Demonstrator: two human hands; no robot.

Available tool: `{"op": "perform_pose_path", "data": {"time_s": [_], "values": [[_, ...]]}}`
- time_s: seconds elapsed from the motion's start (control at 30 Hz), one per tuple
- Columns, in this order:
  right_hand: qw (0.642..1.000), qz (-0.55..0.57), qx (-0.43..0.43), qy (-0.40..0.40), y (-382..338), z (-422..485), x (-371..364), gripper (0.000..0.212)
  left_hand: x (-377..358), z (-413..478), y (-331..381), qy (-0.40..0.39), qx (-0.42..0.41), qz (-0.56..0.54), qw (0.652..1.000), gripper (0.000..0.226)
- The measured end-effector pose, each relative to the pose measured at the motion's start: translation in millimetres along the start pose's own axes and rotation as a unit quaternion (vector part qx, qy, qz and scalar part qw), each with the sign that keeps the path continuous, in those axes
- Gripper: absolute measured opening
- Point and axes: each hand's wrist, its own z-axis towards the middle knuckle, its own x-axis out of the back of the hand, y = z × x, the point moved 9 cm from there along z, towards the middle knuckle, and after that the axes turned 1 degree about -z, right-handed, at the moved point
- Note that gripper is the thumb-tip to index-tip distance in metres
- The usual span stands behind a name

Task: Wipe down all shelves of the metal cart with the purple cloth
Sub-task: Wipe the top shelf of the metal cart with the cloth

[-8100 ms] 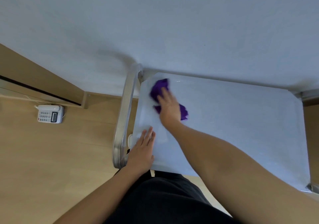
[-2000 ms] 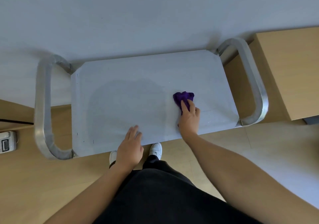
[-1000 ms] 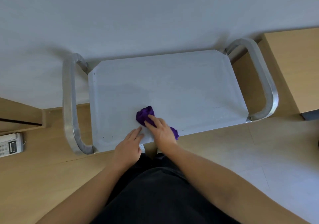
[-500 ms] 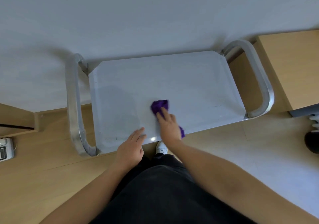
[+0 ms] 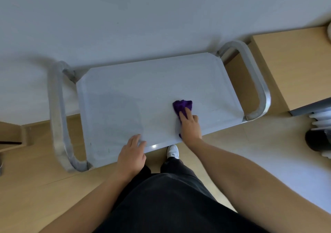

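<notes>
Wiping, top shelf (image 5: 143,85) of metal cart (image 5: 258,93) | right hand (image 5: 190,125) has swept purple cloth (image 5: 182,105) from mid-shelf to right of centre, grip spread, pressing it flat | left hand (image 5: 131,154) stays splayed on near edge | lower shelves unseen, likely still due

Wall (image 5: 161,17): pale grey, plain, filling the top. Floor (image 5: 35,188): light wood, meeting a pale grey patch (image 5: 265,153) at right. Cabinet (image 5: 295,67): light wood, standing at right against the wall. Black object (image 5: 316,141): sitting on the patch at the right edge, cut off. Light: falling soft.
</notes>
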Motion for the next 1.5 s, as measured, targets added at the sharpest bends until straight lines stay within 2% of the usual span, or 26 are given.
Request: {"op": "perform_pose_path", "data": {"time_s": [0.07, 0.13, 0.23, 0.3, 0.47, 0.57, 0.63, 0.7, 0.8, 0.9, 0.97, 1.03, 1.13, 1.2, 1.33, 1.5], "values": [[0.998, -0.001, 0.055, 0.018, -30, -5, -6, 0.069, 0, 10, 16, 0.006, -0.013, 0.007, 1.000, 0.040], [0.995, 0.025, 0.095, -0.002, -48, -8, -18, 0.069, -2, 23, 36, 0.006, -0.027, 0.017, 0.999, 0.043], [0.986, 0.062, 0.154, -0.026, -38, -2, -19, 0.076, -7, 45, 64, 0.005, -0.040, 0.034, 0.999, 0.045], [0.983, 0.063, 0.169, -0.026, -10, 7, -12, 0.070, -13, 60, 84, -0.001, -0.058, 0.042, 0.997, 0.045], [0.993, 0.054, 0.102, 0.015, 102, 43, 17, 0.058, -31, 100, 140, -0.018, -0.091, 0.046, 0.995, 0.049], [0.996, 0.082, -0.018, 0.034, 179, 57, 29, 0.060, -43, 122, 168, -0.027, -0.087, 0.048, 0.995, 0.050], [0.993, 0.089, -0.070, 0.043, 198, 59, 34, 0.064, -53, 132, 179, -0.041, -0.070, 0.053, 0.995, 0.051], [0.996, 0.059, -0.019, 0.063, 177, 56, 35, 0.070, -60, 135, 186, -0.048, -0.048, 0.065, 0.996, 0.049], [0.993, 0.038, 0.114, 0.020, 121, 39, 10, 0.067, -64, 134, 190, -0.045, -0.012, 0.063, 0.997, 0.051], [0.982, 0.092, 0.167, 0.003, 107, 30, 3, 0.068, -66, 131, 187, -0.040, 0.004, 0.064, 0.997, 0.057], [0.978, 0.079, 0.192, 0.004, 121, 37, 10, 0.073, -67, 127, 185, -0.046, 0.000, 0.074, 0.996, 0.059], [0.983, 0.066, 0.172, 0.008, 152, 51, 20, 0.074, -67, 124, 184, -0.042, -0.003, 0.068, 0.997, 0.060], [0.995, 0.067, 0.062, 0.037, 222, 71, 40, 0.071, -67, 123, 184, -0.041, 0.004, 0.065, 0.997, 0.061], [0.997, 0.064, 0.018, 0.033, 248, 73, 44, 0.070, -68, 122, 185, -0.043, 0.013, 0.070, 0.997, 0.061], [0.998, 0.038, 0.009, 0.051, 214, 62, 41, 0.072, -68, 120, 188, -0.030, 0.020, 0.063, 0.997, 0.060], [0.984, 0.072, 0.164, 0.002, 132, 31, 10, 0.070, -70, 121, 187, -0.037, 0.019, 0.072, 0.997, 0.063]]}}
